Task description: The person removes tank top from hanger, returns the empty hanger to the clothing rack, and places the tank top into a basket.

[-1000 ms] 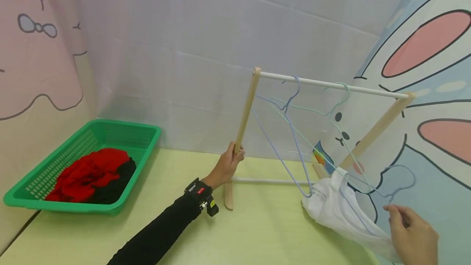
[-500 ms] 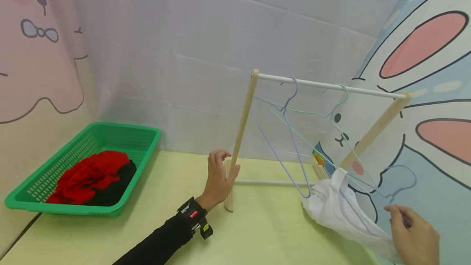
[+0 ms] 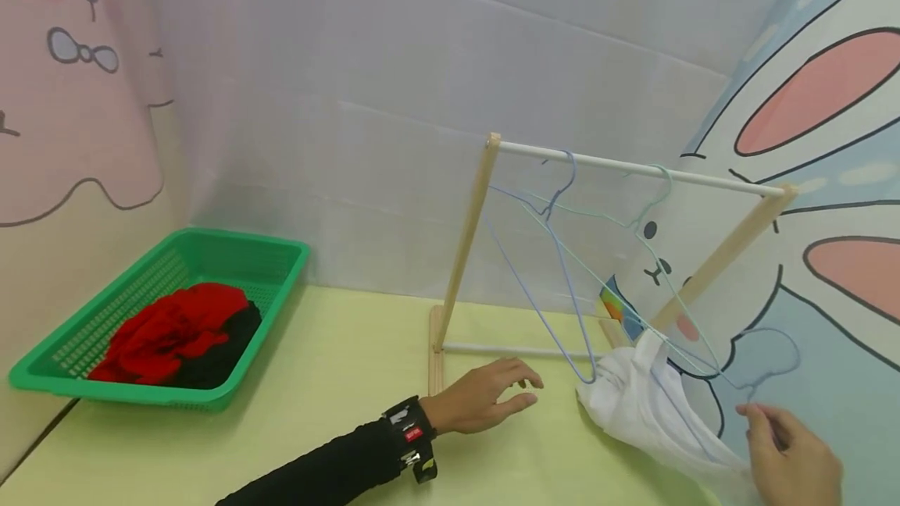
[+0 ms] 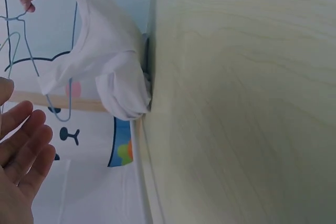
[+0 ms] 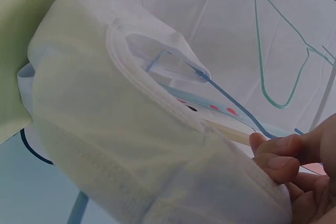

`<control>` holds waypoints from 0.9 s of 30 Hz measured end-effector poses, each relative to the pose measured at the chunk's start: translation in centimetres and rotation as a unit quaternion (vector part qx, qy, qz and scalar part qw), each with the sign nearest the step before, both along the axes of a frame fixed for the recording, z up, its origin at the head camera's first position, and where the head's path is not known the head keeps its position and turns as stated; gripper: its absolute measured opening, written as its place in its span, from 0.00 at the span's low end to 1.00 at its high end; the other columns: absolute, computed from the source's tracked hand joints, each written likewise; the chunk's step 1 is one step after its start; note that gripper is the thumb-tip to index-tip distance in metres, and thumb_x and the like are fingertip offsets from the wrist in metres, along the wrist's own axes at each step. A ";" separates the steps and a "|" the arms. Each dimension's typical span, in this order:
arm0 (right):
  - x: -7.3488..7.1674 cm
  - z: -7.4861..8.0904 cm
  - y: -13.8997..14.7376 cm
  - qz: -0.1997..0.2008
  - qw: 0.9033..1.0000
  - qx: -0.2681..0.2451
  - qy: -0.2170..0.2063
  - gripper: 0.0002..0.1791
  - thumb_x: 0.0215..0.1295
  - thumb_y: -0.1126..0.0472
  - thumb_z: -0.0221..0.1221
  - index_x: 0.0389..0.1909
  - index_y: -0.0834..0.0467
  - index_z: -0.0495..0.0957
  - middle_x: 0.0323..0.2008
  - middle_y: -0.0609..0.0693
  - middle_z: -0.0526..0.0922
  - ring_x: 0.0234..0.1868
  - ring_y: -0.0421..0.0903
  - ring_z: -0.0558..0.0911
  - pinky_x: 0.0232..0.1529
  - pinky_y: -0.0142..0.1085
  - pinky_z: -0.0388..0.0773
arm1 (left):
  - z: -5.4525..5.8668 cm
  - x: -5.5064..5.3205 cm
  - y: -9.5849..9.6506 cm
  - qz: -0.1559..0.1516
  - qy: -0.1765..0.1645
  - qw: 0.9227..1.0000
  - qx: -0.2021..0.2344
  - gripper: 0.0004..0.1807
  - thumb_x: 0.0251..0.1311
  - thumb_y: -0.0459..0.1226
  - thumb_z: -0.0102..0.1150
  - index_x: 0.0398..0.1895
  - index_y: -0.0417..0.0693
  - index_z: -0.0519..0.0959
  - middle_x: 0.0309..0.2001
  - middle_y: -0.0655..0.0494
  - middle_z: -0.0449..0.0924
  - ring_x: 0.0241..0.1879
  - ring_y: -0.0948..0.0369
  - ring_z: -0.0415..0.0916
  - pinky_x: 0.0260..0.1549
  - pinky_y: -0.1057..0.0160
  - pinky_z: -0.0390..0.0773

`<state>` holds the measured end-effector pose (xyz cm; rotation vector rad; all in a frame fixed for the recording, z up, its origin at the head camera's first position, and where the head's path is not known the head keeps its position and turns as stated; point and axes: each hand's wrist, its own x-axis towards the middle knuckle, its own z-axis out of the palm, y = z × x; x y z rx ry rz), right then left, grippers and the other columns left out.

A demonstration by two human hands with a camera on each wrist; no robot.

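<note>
My right hand (image 3: 798, 455) pinches the neck of a blue wire clothes hanger (image 3: 798, 350) at the lower right. A white garment (image 3: 626, 381) hangs over part of that hanger, bunched toward the table. In the right wrist view the hanger's bar (image 5: 231, 99) passes through an opening in the white cloth (image 5: 94, 114). My left hand (image 3: 481, 398) hovers over the table in front of the rack with loosely bent fingers, holding nothing. In the left wrist view its fingers (image 4: 31, 150) are apart from the garment.
A wooden clothes rack (image 3: 469, 240) carries a purple-blue hanger (image 3: 564, 265) and a mint-green hanger (image 3: 668, 186) on its white rail (image 3: 717, 179). At left, a green basket (image 3: 141, 394) holds red cloth (image 3: 176, 326) and black cloth (image 3: 225, 358). Printed curtains stand behind.
My left hand has let go of the rack's left post and moved right and toward me, over the table. The right hand keeps its pinch on the hanger, nearly still.
</note>
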<state>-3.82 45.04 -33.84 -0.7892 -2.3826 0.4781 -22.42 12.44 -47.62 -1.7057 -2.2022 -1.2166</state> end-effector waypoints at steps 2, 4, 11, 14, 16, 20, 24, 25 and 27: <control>0.0 -0.1 -0.3 -0.006 1.000 -0.001 0.009 0.15 0.80 0.61 0.56 0.49 0.69 0.87 0.38 0.67 0.90 0.20 0.11 0.61 0.22 0.18 0.62 | -0.2 -0.4 2.0 -0.002 -0.006 1.000 -0.020 0.22 0.87 0.50 0.42 0.73 0.53 0.73 0.69 0.59 0.75 0.65 0.66 0.74 0.61 0.70 0.75; 0.0 -0.2 -0.5 -0.011 1.000 0.002 0.018 0.15 0.80 0.62 0.56 0.49 0.70 0.86 0.39 0.70 0.89 0.19 0.10 0.60 0.21 0.17 0.61 | -0.1 -0.9 4.1 0.001 -0.004 0.999 -0.037 0.25 0.87 0.51 0.42 0.77 0.52 0.69 0.74 0.56 0.71 0.70 0.64 0.71 0.66 0.67 0.73; -0.3 -0.5 -0.9 -0.027 0.999 0.022 0.011 0.16 0.80 0.61 0.56 0.49 0.71 0.85 0.37 0.71 0.88 0.19 0.20 0.63 0.19 0.21 0.59 | -0.2 -2.8 11.1 0.035 0.044 0.997 -0.043 0.32 0.85 0.47 0.47 0.84 0.45 0.57 0.82 0.48 0.59 0.82 0.59 0.54 0.78 0.66 0.53; -0.6 -0.6 -0.7 -0.035 0.999 0.026 -0.016 0.18 0.82 0.58 0.54 0.50 0.70 0.84 0.37 0.69 0.88 0.20 0.31 0.70 0.21 0.26 0.61 | 0.1 -3.7 13.6 0.046 0.050 0.997 -0.021 0.34 0.85 0.46 0.46 0.85 0.43 0.53 0.84 0.47 0.56 0.83 0.58 0.52 0.79 0.65 0.50; -0.6 -0.8 -0.5 -0.041 0.998 0.026 -0.027 0.20 0.82 0.56 0.54 0.51 0.69 0.85 0.38 0.68 0.89 0.20 0.34 0.72 0.22 0.28 0.61 | 0.4 -4.0 15.0 0.050 0.063 0.997 0.000 0.34 0.85 0.44 0.46 0.86 0.41 0.53 0.84 0.46 0.56 0.84 0.56 0.52 0.80 0.63 0.50; -0.5 -1.1 -0.3 -0.048 0.998 0.026 -0.017 0.20 0.82 0.55 0.54 0.51 0.68 0.86 0.40 0.68 0.89 0.20 0.26 0.66 0.20 0.25 0.59 | 1.4 -4.1 17.4 0.065 0.105 0.992 0.024 0.34 0.84 0.43 0.48 0.85 0.39 0.55 0.83 0.45 0.58 0.83 0.56 0.53 0.80 0.64 0.51; -0.3 -0.9 -0.8 -0.045 0.999 0.024 0.002 0.18 0.81 0.56 0.56 0.50 0.69 0.86 0.39 0.69 0.89 0.19 0.20 0.62 0.20 0.23 0.59 | 2.8 -4.2 19.2 0.062 0.157 0.985 0.045 0.30 0.85 0.42 0.48 0.82 0.38 0.60 0.81 0.44 0.62 0.83 0.57 0.55 0.79 0.67 0.49; -0.3 -0.8 -1.1 -0.041 0.999 0.020 0.004 0.18 0.81 0.57 0.56 0.50 0.69 0.85 0.40 0.70 0.89 0.19 0.19 0.61 0.20 0.22 0.59 | 3.2 -4.3 19.4 0.062 0.166 0.983 0.042 0.29 0.85 0.42 0.46 0.82 0.39 0.61 0.81 0.45 0.62 0.83 0.57 0.54 0.79 0.67 0.47; -0.5 -0.7 -1.5 -0.030 0.999 0.014 0.011 0.17 0.80 0.59 0.57 0.49 0.70 0.85 0.41 0.71 0.88 0.19 0.16 0.60 0.20 0.20 0.60 | 3.7 -4.7 19.9 0.068 0.183 0.980 0.036 0.28 0.86 0.42 0.44 0.82 0.42 0.63 0.82 0.49 0.62 0.83 0.59 0.54 0.79 0.69 0.47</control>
